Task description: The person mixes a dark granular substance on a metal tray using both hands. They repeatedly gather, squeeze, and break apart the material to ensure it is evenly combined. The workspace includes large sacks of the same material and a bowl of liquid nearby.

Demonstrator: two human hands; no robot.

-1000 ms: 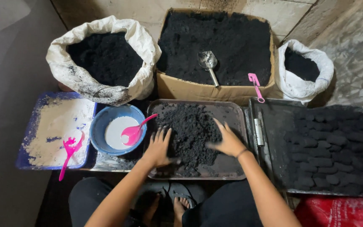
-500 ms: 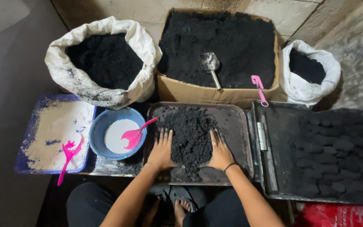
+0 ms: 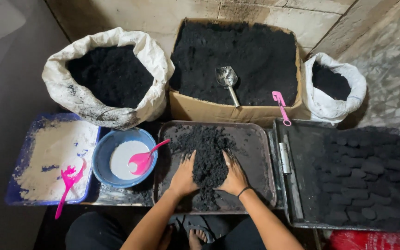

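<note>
A heap of black powdery mix point(image 3: 208, 155) lies on a dark metal tray point(image 3: 255, 143) in front of me. My left hand point(image 3: 184, 175) presses against the heap's left side, fingers spread. On the heap's right side rests my right hand point(image 3: 233, 176), with a dark band on its wrist. Both hands cup the pile between them, pressing on loose material rather than gripping any one object.
A blue bowl point(image 3: 104, 156) of white liquid holds a pink spoon point(image 3: 145, 158). A blue tray point(image 3: 52, 159) of pale powder carries a pink fork. Behind stand two white sacks point(image 3: 107, 76) and a cardboard box point(image 3: 237, 65) of black powder with a metal scoop point(image 3: 228, 81). Black briquettes point(image 3: 371, 176) fill a right tray.
Both hands have drawn inward from the spread-out mix, pushing it into a narrower heap between them. The view has shifted slightly.
</note>
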